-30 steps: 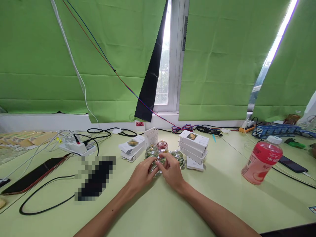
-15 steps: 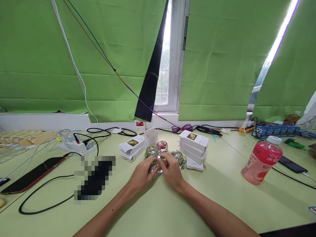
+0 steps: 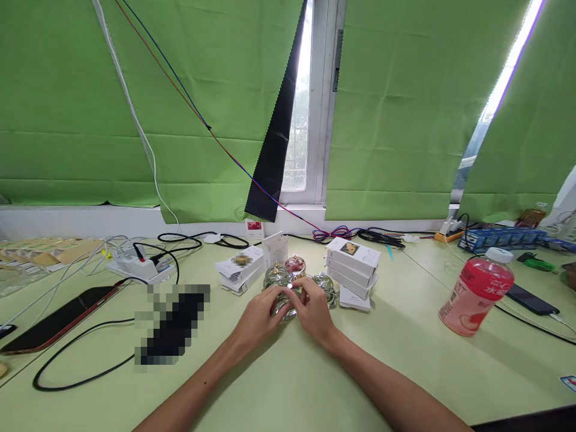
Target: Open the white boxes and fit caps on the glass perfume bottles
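My left hand (image 3: 258, 313) and my right hand (image 3: 314, 313) meet at the middle of the table, fingertips closed together in a pinch. Between them shows a small white round piece (image 3: 289, 287), too small to name. Just behind the fingers sit shiny clear ribbed ornaments (image 3: 277, 274) with gold tops, partly covered by the hands. One round ornament (image 3: 295, 264) among them is reddish with a gold rim. More clear ornaments (image 3: 324, 287) lie beside my right hand. An upright white box (image 3: 275, 251) stands behind the group.
White boxes (image 3: 353, 261) are stacked to the right, others (image 3: 243, 267) to the left. A pink drink bottle (image 3: 477, 294) stands at right, near a phone (image 3: 533, 299). At left are a power strip (image 3: 141, 267), another phone (image 3: 63, 318) and a looped black cable (image 3: 38, 366).
The white piece between the fingertips shows slightly more now. Both hands otherwise stay in almost the same place, and the view has barely shifted.
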Action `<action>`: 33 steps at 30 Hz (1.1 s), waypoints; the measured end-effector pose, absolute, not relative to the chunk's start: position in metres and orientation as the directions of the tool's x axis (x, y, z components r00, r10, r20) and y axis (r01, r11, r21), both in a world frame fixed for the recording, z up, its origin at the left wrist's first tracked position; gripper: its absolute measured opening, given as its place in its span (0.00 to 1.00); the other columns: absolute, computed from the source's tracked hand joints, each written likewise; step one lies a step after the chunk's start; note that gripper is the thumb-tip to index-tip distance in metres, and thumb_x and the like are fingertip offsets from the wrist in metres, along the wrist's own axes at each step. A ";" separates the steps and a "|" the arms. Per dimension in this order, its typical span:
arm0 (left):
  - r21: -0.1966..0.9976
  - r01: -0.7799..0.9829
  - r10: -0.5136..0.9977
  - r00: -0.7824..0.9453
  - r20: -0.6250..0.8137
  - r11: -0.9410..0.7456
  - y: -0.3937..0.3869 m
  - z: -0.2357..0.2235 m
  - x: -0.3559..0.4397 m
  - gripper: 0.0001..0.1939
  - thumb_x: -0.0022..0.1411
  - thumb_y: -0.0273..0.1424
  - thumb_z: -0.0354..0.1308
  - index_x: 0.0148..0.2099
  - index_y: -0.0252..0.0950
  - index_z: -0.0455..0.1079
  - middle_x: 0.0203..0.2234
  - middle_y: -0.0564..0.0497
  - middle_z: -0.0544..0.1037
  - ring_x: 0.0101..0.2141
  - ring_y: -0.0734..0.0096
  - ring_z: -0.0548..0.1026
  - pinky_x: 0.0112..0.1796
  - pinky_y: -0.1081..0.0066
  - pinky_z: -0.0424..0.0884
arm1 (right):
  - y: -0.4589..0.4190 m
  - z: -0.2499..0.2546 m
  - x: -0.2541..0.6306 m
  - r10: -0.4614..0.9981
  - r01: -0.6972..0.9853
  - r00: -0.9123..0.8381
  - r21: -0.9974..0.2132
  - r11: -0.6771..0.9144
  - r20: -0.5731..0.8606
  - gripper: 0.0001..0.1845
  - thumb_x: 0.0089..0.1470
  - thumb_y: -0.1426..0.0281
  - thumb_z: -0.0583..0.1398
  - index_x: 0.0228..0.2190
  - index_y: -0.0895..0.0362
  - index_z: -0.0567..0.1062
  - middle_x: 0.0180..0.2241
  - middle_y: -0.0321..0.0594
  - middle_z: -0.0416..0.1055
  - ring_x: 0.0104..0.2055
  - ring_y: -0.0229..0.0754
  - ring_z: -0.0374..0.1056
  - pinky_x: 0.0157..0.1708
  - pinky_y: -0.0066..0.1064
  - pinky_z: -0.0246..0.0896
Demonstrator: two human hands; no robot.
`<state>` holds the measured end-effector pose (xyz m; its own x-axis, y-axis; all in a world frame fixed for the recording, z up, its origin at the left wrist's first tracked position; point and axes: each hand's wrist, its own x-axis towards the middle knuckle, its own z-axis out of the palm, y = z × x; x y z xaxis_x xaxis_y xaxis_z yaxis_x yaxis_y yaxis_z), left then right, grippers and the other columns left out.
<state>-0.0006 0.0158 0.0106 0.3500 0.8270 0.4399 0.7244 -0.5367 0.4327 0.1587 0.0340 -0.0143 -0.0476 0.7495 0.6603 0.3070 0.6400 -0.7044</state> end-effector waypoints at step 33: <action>0.369 0.771 0.827 0.346 0.443 -0.520 0.019 0.006 -0.006 0.16 0.69 0.42 0.52 0.50 0.37 0.72 0.32 0.50 0.77 0.28 0.67 0.72 0.30 0.70 0.64 | 0.030 -0.007 0.165 0.728 0.434 0.073 -0.679 0.592 0.682 0.12 0.66 0.65 0.53 0.40 0.58 0.74 0.32 0.39 0.75 0.21 0.35 0.61 0.27 0.28 0.58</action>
